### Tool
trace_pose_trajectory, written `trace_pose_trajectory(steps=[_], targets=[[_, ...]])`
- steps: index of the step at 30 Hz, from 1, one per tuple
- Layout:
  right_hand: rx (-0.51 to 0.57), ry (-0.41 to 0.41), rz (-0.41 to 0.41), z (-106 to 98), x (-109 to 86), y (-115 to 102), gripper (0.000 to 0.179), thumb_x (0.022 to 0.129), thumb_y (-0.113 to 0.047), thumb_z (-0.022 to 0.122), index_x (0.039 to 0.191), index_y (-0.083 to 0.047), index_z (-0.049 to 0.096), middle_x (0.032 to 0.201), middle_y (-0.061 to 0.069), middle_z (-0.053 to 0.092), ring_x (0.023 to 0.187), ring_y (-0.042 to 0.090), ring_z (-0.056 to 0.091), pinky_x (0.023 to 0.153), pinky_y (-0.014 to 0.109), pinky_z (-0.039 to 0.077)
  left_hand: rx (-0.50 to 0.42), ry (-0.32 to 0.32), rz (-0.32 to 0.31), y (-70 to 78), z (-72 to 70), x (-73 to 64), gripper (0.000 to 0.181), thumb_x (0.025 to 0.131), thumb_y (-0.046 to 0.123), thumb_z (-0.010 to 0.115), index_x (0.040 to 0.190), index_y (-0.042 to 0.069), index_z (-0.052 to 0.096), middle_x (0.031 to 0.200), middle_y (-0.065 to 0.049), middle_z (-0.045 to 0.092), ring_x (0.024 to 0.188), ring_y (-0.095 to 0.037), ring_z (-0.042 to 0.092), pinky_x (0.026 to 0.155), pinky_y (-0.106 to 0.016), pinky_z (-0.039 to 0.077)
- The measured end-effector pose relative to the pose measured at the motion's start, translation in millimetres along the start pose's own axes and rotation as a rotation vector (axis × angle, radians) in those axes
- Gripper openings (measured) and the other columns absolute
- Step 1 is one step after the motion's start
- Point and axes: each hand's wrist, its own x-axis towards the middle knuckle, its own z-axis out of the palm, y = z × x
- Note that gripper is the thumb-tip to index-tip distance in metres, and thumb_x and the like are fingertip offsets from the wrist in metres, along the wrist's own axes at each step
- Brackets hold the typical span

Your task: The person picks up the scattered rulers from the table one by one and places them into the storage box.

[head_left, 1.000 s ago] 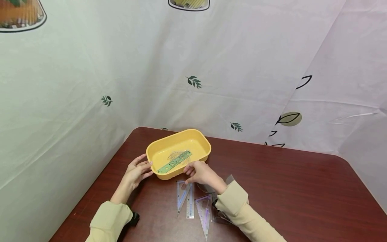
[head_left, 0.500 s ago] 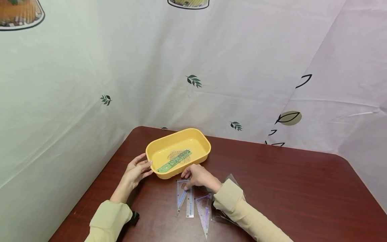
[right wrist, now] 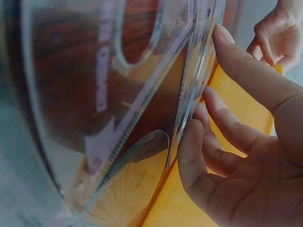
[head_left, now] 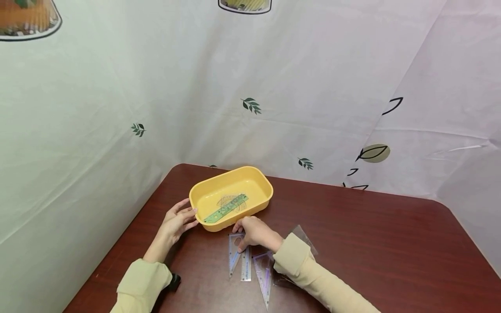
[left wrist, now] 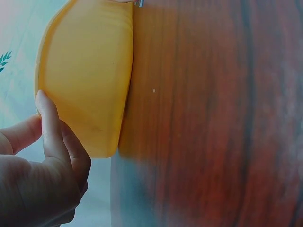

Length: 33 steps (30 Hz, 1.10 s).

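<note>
My left hand [head_left: 175, 224] pinches the left rim of a yellow plastic tub [head_left: 256, 178]; in the left wrist view its thumb and a finger meet on that rim. Inside the tub lie a green ruler [head_left: 225, 209] and a clear protractor [head_left: 224, 200]. In front of it, my right hand [head_left: 256, 232] has curled fingers at the far edge of a blue-marked set square [head_left: 233, 258] and the thumb on its face. A clear ruler [head_left: 246, 267] lies alongside, partly overlapped. Nearer me is a purple-marked set square [head_left: 266, 278]. Beneath the right wrist, another protractor [right wrist: 116, 205] is partly hidden.
A clear plastic sleeve [head_left: 304, 238] sticks out from under the right forearm. The dark red table [head_left: 372, 243] extends to the right. A pale printed cloth [head_left: 313, 87] hangs behind and at both sides.
My right hand has shifted slightly toward me, its thumb sliding from the set square's far end down onto its face. The left hand and tub stay where they were.
</note>
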Motion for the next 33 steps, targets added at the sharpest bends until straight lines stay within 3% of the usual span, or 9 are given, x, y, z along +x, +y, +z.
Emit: trace_pose_trajectory(steps=[15, 26, 33], targets=[[-0.004, 0.019, 0.032, 6.6, 2.0, 0.3, 0.042, 0.053, -0.018, 0.095, 0.087, -0.019, 0.07, 0.081, -0.008, 0.059, 0.091, 0.016, 0.046, 0.08, 0.026, 0.043, -0.008, -0.001, 0.002, -1.9, -0.7, -0.2, 0.072, 0.095, 0.004, 0.057, 0.153, 0.008, 0.015, 0.124, -0.011, 0.049, 0.08, -0.004, 0.063, 0.069, -0.02, 0.057], [0.029, -0.009, 0.031, 2.5, -3.7, -1.5, 0.046, 0.059, -0.018, 0.093, 0.093, -0.018, 0.062, 0.088, -0.005, 0.059, 0.087, 0.013, 0.051, 0.08, 0.025, 0.044, -0.001, -0.004, 0.011, -2.5, -1.5, -1.3, 0.073, 0.095, 0.006, 0.059, 0.153, 0.009, 0.016, 0.123, -0.009, 0.05, 0.081, -0.003, 0.064, 0.069, -0.019, 0.057], [0.08, -0.035, 0.0, 0.9, -1.7, 3.4, 0.041, 0.066, -0.011, 0.089, 0.099, -0.014, 0.065, 0.09, -0.002, 0.059, 0.087, 0.013, 0.053, 0.08, 0.024, 0.047, -0.023, -0.036, 0.075, -5.0, -4.3, -1.7, 0.075, 0.091, 0.009, 0.066, 0.151, 0.005, 0.021, 0.113, -0.005, 0.054, 0.082, -0.005, 0.065, 0.07, -0.02, 0.058]])
